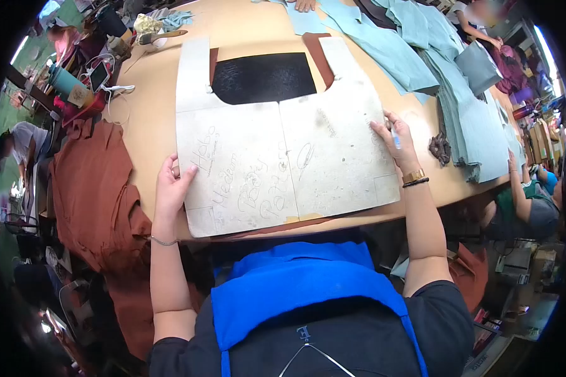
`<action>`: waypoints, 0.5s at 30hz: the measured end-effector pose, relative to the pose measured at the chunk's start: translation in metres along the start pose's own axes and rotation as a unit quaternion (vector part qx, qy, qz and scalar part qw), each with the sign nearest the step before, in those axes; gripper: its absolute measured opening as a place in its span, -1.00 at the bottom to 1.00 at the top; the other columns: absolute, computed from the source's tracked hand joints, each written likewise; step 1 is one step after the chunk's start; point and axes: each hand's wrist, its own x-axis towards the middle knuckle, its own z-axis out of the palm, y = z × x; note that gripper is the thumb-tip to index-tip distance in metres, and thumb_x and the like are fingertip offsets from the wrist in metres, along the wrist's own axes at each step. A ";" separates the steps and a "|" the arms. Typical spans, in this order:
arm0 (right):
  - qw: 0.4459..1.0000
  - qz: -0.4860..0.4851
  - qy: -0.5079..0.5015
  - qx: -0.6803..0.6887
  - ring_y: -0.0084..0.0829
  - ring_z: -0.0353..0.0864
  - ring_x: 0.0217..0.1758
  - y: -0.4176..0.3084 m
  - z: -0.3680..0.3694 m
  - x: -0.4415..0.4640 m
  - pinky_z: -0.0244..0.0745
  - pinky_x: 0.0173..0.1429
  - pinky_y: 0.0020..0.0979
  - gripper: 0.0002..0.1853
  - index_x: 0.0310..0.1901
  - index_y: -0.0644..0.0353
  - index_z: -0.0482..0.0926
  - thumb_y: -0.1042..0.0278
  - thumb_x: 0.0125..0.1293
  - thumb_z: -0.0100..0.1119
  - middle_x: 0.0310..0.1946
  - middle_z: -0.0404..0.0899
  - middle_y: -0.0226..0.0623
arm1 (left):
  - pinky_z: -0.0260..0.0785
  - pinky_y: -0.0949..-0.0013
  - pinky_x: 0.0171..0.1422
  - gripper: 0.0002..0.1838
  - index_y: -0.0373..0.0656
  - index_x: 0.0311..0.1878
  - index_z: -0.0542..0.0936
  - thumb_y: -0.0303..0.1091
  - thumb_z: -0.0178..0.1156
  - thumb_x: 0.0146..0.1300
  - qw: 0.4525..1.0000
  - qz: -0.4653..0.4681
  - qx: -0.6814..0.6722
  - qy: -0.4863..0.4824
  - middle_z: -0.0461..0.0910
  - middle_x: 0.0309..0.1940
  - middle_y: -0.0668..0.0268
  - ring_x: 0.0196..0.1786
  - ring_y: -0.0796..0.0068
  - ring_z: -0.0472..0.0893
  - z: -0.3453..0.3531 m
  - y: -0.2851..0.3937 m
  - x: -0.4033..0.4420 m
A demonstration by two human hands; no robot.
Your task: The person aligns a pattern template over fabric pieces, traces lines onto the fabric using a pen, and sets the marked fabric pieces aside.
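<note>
A white cardboard pattern template (245, 151) with handwriting and two upright straps lies in front of me on the table. My left hand (175, 185) grips its left edge, thumb on top. On the opposite edge, my right hand (395, 139) is closed, with thumb and fingers at the board. A slim blue-and-white pen-like thing (395, 139) shows in the right hand; its ends are partly hidden. Reddish-brown material (319, 58) peeks out beneath the template near the straps and along the front edge. Between the straps shows a black sheet (264, 76).
Reddish-brown pieces (97, 188) hang over the table's left side. Stacked light-blue material (462, 119) covers the right side. A brush (160, 38), a phone (99, 76) and cables are at the left. A co-worker's hand (304, 5) rests at the far edge; other people are around.
</note>
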 end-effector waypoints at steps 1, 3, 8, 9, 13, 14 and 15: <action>1.000 0.006 0.012 -0.024 -0.59 0.66 -0.26 0.009 0.003 0.000 0.56 -0.15 -0.59 -0.44 0.28 0.36 0.43 0.40 0.29 0.37 -0.22 0.70 -0.29 | 0.48 0.51 -0.15 -0.33 -0.27 0.40 0.32 -0.39 0.36 0.26 0.999 0.014 0.025 0.015 0.59 -0.25 0.34 -0.25 0.62 0.59 -0.002 0.003 -0.002; 0.996 0.006 0.029 -0.084 -0.61 0.64 -0.30 0.008 -0.011 0.011 0.54 -0.22 -0.59 -0.43 0.26 0.38 0.45 0.43 0.24 0.41 -0.28 0.69 -0.33 | 0.45 0.51 -0.22 -0.36 -0.30 0.34 0.41 -0.38 0.39 0.22 0.996 0.018 0.083 0.026 0.55 -0.43 0.44 -0.37 0.65 0.54 0.015 0.001 0.006; 0.996 0.027 0.058 -0.069 -0.67 0.53 -0.38 0.013 0.007 -0.003 0.48 -0.31 -0.60 -0.35 0.23 0.41 0.47 0.44 0.12 0.53 -0.37 0.58 -0.47 | 0.33 0.53 -0.33 -0.29 -0.34 0.34 0.44 -0.35 0.45 0.11 0.972 -0.004 0.230 0.048 0.46 -0.45 0.47 -0.42 0.69 0.45 0.009 0.014 -0.004; 0.996 0.026 0.065 -0.053 -0.68 0.49 -0.41 0.011 0.010 -0.004 0.46 -0.32 -0.60 -0.33 0.23 0.43 0.47 0.42 0.10 0.55 -0.41 0.54 -0.52 | 0.33 0.53 -0.33 -0.27 -0.34 0.35 0.43 -0.35 0.46 0.11 0.973 0.000 0.224 0.050 0.45 -0.46 0.47 -0.42 0.69 0.45 0.008 0.012 -0.002; 0.988 0.014 0.085 -0.129 -0.68 0.46 -0.36 0.013 0.011 -0.008 0.47 -0.30 -0.59 -0.26 0.25 0.39 0.48 0.38 0.03 0.60 -0.36 0.49 -0.52 | 0.33 0.52 -0.35 -0.24 -0.33 0.38 0.41 -0.33 0.46 0.10 0.976 0.014 0.210 0.056 0.42 -0.47 0.47 -0.44 0.68 0.43 0.000 0.003 0.004; 0.987 0.017 0.088 -0.136 -0.68 0.44 -0.35 0.013 0.011 -0.010 0.46 -0.30 -0.59 -0.25 0.25 0.38 0.48 0.37 0.01 0.61 -0.36 0.47 -0.53 | 0.33 0.52 -0.35 -0.24 -0.33 0.37 0.41 -0.33 0.46 0.10 0.976 0.017 0.210 0.057 0.41 -0.47 0.47 -0.44 0.68 0.43 -0.001 0.003 0.004; 0.985 0.021 0.091 -0.143 -0.68 0.43 -0.35 0.013 0.011 -0.012 0.46 -0.29 -0.59 -0.23 0.25 0.38 0.48 0.36 -0.01 0.63 -0.36 0.45 -0.53 | 0.33 0.52 -0.35 -0.24 -0.33 0.37 0.41 -0.33 0.46 0.10 0.972 0.010 0.226 0.055 0.41 -0.47 0.47 -0.44 0.68 0.43 0.000 0.008 0.002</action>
